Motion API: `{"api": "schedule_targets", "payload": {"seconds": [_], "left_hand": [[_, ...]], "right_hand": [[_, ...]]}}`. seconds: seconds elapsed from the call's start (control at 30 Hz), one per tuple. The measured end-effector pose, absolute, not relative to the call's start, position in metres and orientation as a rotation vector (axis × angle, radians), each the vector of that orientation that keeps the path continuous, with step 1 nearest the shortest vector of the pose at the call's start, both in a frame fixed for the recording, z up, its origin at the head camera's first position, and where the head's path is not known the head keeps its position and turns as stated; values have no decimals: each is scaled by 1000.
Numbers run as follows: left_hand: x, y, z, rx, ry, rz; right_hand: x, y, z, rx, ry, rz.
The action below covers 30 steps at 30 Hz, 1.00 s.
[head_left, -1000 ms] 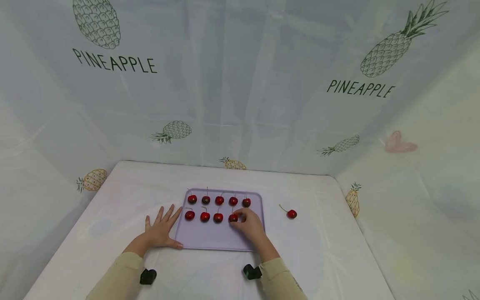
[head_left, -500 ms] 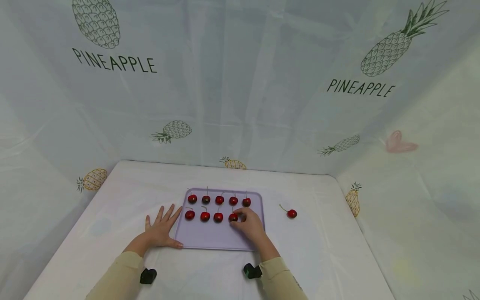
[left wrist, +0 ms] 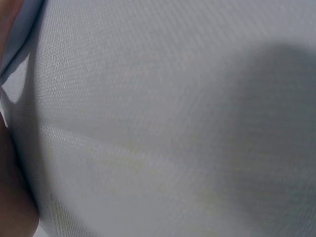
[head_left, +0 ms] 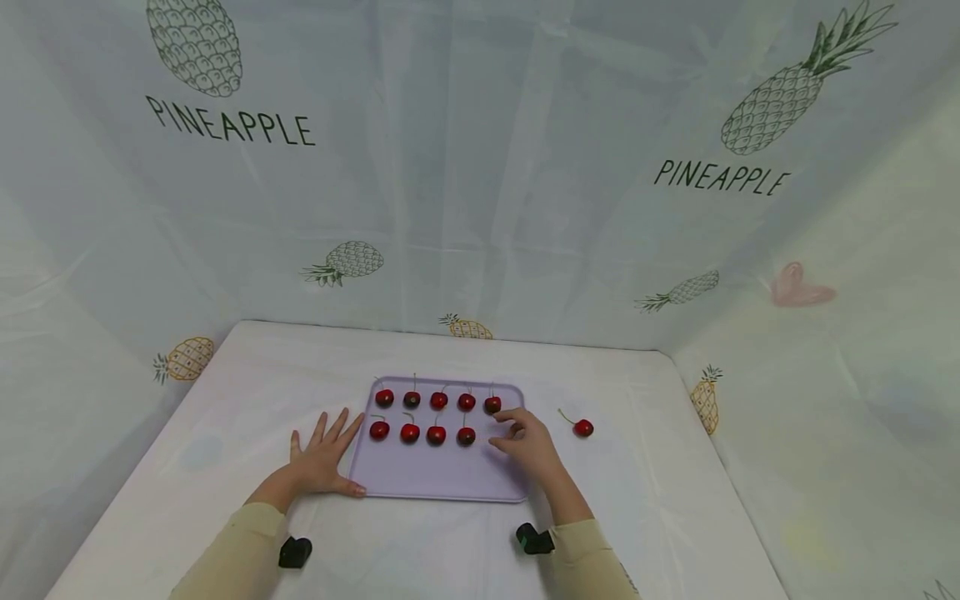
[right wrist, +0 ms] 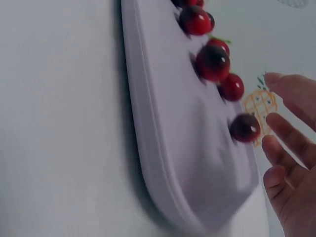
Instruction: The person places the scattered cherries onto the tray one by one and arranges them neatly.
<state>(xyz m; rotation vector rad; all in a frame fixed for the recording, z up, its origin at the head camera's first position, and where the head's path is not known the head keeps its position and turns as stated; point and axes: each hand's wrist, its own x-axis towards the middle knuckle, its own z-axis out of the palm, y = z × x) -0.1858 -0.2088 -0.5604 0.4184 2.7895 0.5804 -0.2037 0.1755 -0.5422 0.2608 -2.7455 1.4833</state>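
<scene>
A lilac tray point(head_left: 427, 477) holds several red cherries in two rows, most with thin stems. My left hand point(head_left: 321, 465) lies spread at the tray's left edge, its fingertips and thumb touching the rim. Above the tray's right part is my right hand point(head_left: 531, 446), fingers loosely bent, nothing between them. To its left sits the front row's rightmost cherry point(head_left: 466, 437), apart from the fingers. The right wrist view shows relaxed fingers point(right wrist: 291, 140) and a dark red cherry point(right wrist: 213, 63) on the tray. In the left wrist view only slivers of hand show at the left.
One stemmed cherry point(head_left: 582, 427) lies on the white cloth-covered table point(head_left: 637, 500), right of the tray. Pineapple-printed cloth point(head_left: 480, 208) hangs behind and at the sides. A black object point(head_left: 296, 552) sits by the left sleeve, another black object point(head_left: 534, 539) by the right.
My right hand has let go of the front row's rightmost cherry and moved right, leaving it on the tray. The left hand stays where it was.
</scene>
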Motion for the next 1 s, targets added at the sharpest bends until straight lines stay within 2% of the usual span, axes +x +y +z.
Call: {"api": "schedule_targets", "payload": {"seconds": [0.6, 1.0], "left_hand": [[-187, -213, -571, 464, 2803, 660], [-188, -212, -568, 452, 2806, 628]], "right_hand": [[-202, 273, -535, 163, -2658, 1325], [-204, 305, -543, 49, -2770, 1008]]}}
